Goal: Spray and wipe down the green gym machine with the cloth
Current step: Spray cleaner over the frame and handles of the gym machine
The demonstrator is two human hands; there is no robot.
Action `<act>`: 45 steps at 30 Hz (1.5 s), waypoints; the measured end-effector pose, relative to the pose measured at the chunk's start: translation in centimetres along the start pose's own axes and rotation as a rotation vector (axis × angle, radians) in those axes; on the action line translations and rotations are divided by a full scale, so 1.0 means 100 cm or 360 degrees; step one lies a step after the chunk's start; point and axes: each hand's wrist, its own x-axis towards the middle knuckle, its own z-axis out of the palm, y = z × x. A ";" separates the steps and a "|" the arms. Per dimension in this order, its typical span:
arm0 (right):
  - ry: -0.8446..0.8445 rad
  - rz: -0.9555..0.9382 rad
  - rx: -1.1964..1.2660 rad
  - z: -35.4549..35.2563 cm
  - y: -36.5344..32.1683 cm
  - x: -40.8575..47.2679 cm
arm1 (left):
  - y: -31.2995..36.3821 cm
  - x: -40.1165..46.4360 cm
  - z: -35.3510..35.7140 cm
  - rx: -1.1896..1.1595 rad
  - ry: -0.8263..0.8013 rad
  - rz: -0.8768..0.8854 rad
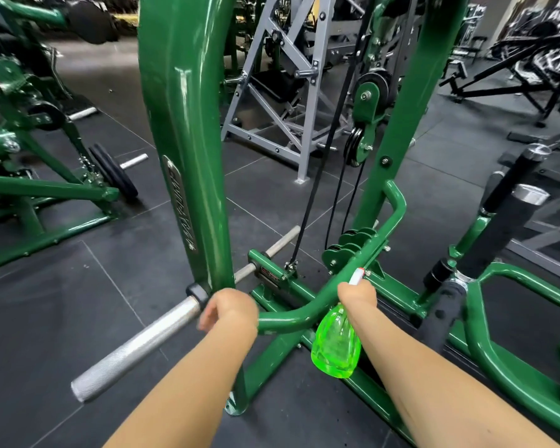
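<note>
The green gym machine has a thick upright post (pixel 188 124) and a curved green bar (pixel 362 257) low in front of it. My left hand (pixel 230 310) is at the foot of the post, where the curved bar begins; its fingers curl downward and are blurred, and what they hold is hidden. No cloth shows. My right hand (pixel 358 294) grips the neck of a bright green translucent spray bottle (pixel 337 344), whose white nozzle points up and away at the curved bar.
A knurled steel weight peg (pixel 136 344) juts toward me on the left. Black cables (pixel 314 176) run down to pulleys (pixel 353 244) behind the bar. Black padded rollers (pixel 505 205) stand at right. Other green and grey machines surround a dark tiled floor (pixel 78 302).
</note>
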 end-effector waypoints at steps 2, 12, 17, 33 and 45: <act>-0.0016 -0.0011 0.0000 0.000 0.000 0.005 | 0.020 -0.001 -0.016 -0.0293 0.0227 0.0199; 0.0070 0.0139 -0.0082 -0.010 0.007 0.041 | 0.093 0.040 -0.009 -0.0634 0.0192 0.0477; 0.0143 0.0212 0.0156 -0.008 0.010 0.051 | 0.103 0.042 -0.001 -0.0527 0.0066 0.0506; -0.0191 -0.0155 -0.0160 -0.008 -0.006 0.012 | 0.039 0.019 -0.001 -0.0538 0.0419 0.0533; -0.0938 -0.0710 -0.0506 0.049 -0.023 -0.143 | -0.068 -0.039 0.061 -0.0466 0.0868 0.0446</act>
